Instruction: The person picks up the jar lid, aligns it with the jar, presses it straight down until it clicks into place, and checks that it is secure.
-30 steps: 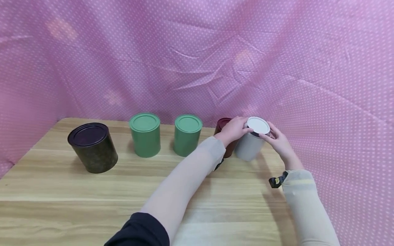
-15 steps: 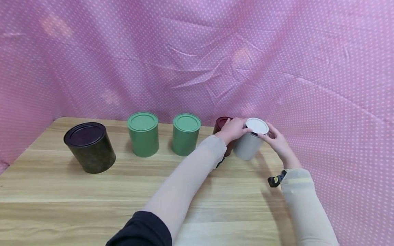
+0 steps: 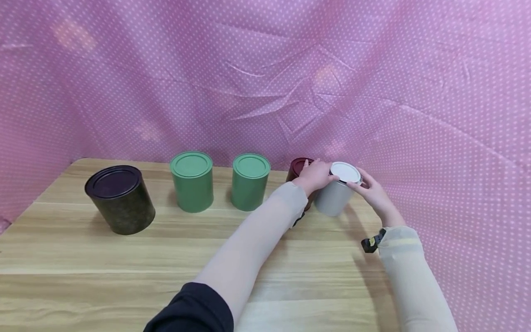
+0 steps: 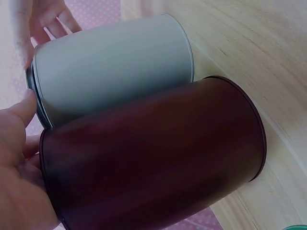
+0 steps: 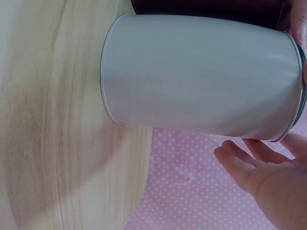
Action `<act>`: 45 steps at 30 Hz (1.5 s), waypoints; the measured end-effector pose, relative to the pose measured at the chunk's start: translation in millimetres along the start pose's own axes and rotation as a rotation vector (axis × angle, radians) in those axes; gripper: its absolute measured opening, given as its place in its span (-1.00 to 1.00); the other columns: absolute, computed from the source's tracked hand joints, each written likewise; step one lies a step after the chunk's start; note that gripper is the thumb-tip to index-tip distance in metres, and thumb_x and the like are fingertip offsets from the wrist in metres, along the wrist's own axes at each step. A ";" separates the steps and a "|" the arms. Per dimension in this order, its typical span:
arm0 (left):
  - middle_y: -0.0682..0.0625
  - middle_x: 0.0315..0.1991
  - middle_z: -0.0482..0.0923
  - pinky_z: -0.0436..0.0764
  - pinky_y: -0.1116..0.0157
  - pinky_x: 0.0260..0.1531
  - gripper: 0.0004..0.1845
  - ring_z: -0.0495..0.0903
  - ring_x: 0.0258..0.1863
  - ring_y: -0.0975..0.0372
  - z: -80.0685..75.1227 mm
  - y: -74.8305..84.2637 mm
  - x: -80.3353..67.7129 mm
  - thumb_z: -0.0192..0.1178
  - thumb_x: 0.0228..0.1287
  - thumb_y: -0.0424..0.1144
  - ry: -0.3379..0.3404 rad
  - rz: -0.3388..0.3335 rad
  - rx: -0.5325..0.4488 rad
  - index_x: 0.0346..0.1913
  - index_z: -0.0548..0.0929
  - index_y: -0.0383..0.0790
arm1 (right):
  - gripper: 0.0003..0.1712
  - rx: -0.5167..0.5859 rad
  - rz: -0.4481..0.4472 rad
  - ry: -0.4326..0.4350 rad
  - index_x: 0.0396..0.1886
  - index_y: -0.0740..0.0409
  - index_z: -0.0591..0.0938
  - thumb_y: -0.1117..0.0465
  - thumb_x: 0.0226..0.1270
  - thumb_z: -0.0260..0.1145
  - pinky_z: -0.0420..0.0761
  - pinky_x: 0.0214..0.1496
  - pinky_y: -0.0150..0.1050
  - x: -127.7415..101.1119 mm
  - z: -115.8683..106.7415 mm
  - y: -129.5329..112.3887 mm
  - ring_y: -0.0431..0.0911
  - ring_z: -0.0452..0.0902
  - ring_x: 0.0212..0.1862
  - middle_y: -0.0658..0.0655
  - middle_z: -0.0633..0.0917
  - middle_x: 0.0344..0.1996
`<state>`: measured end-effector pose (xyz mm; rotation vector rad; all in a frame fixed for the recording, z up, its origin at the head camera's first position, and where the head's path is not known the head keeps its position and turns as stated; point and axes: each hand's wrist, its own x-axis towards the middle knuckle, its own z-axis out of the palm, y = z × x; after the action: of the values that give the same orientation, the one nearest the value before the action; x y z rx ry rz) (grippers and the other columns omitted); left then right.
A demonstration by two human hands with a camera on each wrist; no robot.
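A grey can (image 3: 333,199) stands at the table's far right, topped by a white lid (image 3: 345,172). My left hand (image 3: 316,175) reaches over a maroon can (image 3: 295,168) that touches the grey one; its fingertips curl on the lid's left edge. My right hand (image 3: 370,189) pinches the lid's right edge. In the left wrist view my thumb (image 4: 25,108) lies against the rim of the grey can (image 4: 115,62), with the maroon can (image 4: 153,153) below it. In the right wrist view the grey can (image 5: 201,76) fills the frame, and my lower fingers (image 5: 237,160) spread loosely beside it.
Two green cans (image 3: 192,180) (image 3: 250,180) and a wider dark can (image 3: 120,199) stand in a row to the left on the wooden table (image 3: 124,263). Pink dotted cloth (image 3: 265,69) hangs behind and along the right table edge, close to the grey can.
The white lid has come down a little and sits flatter on the grey can. Both hands stay at its rim; the other cans have not moved.
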<state>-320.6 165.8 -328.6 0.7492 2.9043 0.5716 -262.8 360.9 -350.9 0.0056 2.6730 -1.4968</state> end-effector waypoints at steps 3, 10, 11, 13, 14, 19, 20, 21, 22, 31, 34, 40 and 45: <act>0.20 0.35 0.41 0.02 0.00 0.49 -0.43 0.12 0.49 0.18 -1.8 -1.4 -0.8 0.01 0.38 0.19 -0.003 0.002 0.020 0.37 0.41 0.10 | -0.06 0.000 0.003 -0.003 0.57 -0.05 -0.06 -0.13 0.38 0.21 0.05 0.47 0.26 1.7 0.8 -0.4 0.25 0.01 0.49 0.29 0.08 0.51; 0.21 0.34 0.42 0.05 0.02 0.49 -0.42 0.13 0.49 0.20 -1.9 -3.8 -1.6 0.00 0.38 0.21 0.001 0.002 0.067 0.37 0.42 0.07 | -0.05 -0.004 0.024 -0.010 0.57 -0.05 -0.05 -0.14 0.37 0.22 0.01 0.47 0.29 3.2 2.4 -1.5 0.25 0.00 0.50 0.27 0.07 0.52; 0.20 0.34 0.42 0.05 0.03 0.49 -0.42 0.14 0.49 0.20 -1.8 -4.0 -1.6 0.00 0.38 0.21 0.002 0.005 0.070 0.37 0.42 0.07 | -0.05 -0.003 0.027 -0.012 0.57 -0.05 -0.05 -0.13 0.37 0.22 0.00 0.47 0.29 3.0 2.1 -1.7 0.25 0.00 0.50 0.28 0.08 0.52; 0.20 0.34 0.41 0.05 0.04 0.49 -0.41 0.14 0.48 0.20 -2.0 -4.4 -1.5 0.01 0.37 0.22 0.004 0.008 0.069 0.37 0.41 0.07 | -0.05 -0.012 0.042 -0.020 0.57 -0.07 -0.06 -0.14 0.37 0.22 -0.02 0.46 0.32 2.2 1.3 -3.5 0.26 -0.02 0.50 0.28 0.06 0.52; 0.20 0.34 0.41 0.05 0.04 0.49 -0.40 0.14 0.48 0.20 -2.3 -4.6 -1.5 0.01 0.37 0.22 0.007 0.008 0.067 0.38 0.41 0.06 | -0.05 -0.013 0.052 -0.026 0.57 -0.09 -0.06 -0.14 0.37 0.22 -0.03 0.46 0.33 1.9 0.9 -4.6 0.27 -0.03 0.50 0.27 0.05 0.52; 0.20 0.35 0.41 0.05 0.07 0.50 -0.38 0.13 0.49 0.21 -4.0 -4.8 -2.9 0.03 0.36 0.23 0.011 0.006 0.050 0.38 0.41 0.04 | -0.03 -0.017 0.093 -0.057 0.57 -0.14 -0.09 -0.16 0.36 0.22 -0.08 0.43 0.39 0.6 -1.1 -9.2 0.30 -0.10 0.51 0.26 -0.03 0.54; 0.20 0.35 0.41 0.04 0.09 0.50 -0.38 0.12 0.49 0.20 -4.2 -4.8 -2.9 0.03 0.36 0.22 0.009 0.006 0.046 0.38 0.41 0.04 | -0.02 -0.017 0.099 -0.059 0.57 -0.14 -0.10 -0.17 0.35 0.23 -0.09 0.43 0.39 0.5 -1.3 -9.6 0.30 -0.10 0.51 0.26 -0.02 0.54; 0.20 0.36 0.40 0.03 0.10 0.50 -0.38 0.11 0.50 0.20 -4.3 -4.6 -2.8 0.03 0.36 0.22 0.004 0.005 0.041 0.38 0.41 0.03 | -0.02 -0.019 0.103 -0.060 0.57 -0.14 -0.10 -0.17 0.35 0.23 -0.09 0.43 0.39 0.6 -1.7 -9.6 0.30 -0.10 0.51 0.26 -0.01 0.54; 0.19 0.36 0.40 0.03 0.11 0.51 -0.39 0.09 0.50 0.20 -4.3 -4.5 -2.7 0.03 0.37 0.22 -0.001 0.005 0.037 0.38 0.41 0.03 | -0.01 -0.020 0.106 -0.060 0.57 -0.13 -0.10 -0.18 0.34 0.23 -0.09 0.43 0.39 0.8 -1.9 -9.4 0.29 -0.10 0.51 0.26 -0.01 0.54; 0.14 0.31 0.47 0.00 0.13 0.52 -0.50 0.05 0.52 0.16 -4.2 -0.9 0.9 0.04 0.40 0.15 -0.027 0.007 0.013 0.25 0.53 -0.03 | 0.02 -0.035 0.107 -0.050 0.57 -0.11 -0.10 -0.23 0.32 0.23 -0.10 0.45 0.37 -0.1 -4.2 -4.6 0.28 -0.12 0.52 0.21 -0.07 0.55; 0.12 0.30 0.48 -0.01 0.14 0.52 -0.53 0.04 0.52 0.16 -4.4 0.8 1.3 0.05 0.40 0.13 -0.034 0.001 0.006 0.21 0.56 -0.05 | -0.01 -0.037 0.097 -0.044 0.57 -0.09 -0.08 -0.22 0.34 0.21 -0.09 0.45 0.36 1.3 -4.5 -1.4 0.28 -0.14 0.52 0.20 -0.11 0.56; 0.11 0.29 0.49 -0.01 0.17 0.52 -0.53 0.06 0.52 0.16 -3.6 3.2 1.3 0.05 0.41 0.12 -0.027 -0.011 -0.008 0.21 0.56 -0.06 | -0.03 -0.021 0.089 -0.018 0.56 -0.08 -0.02 -0.21 0.33 0.23 -0.08 0.47 0.33 3.2 -4.1 0.7 0.24 -0.13 0.53 0.17 -0.07 0.56; 0.13 0.28 0.50 0.04 0.23 0.50 -0.52 0.10 0.50 0.18 -1.3 3.8 1.1 0.06 0.40 0.12 -0.022 -0.020 -0.024 0.24 0.54 -0.04 | -0.05 0.006 0.109 -0.009 0.57 -0.15 -0.05 -0.21 0.34 0.21 -0.14 0.43 0.40 3.1 -2.4 3.8 0.26 -0.19 0.54 0.13 -0.11 0.56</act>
<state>-320.0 169.0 -325.9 0.7177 2.8763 0.5905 -265.9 364.9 -353.1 0.1414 2.6152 -1.4683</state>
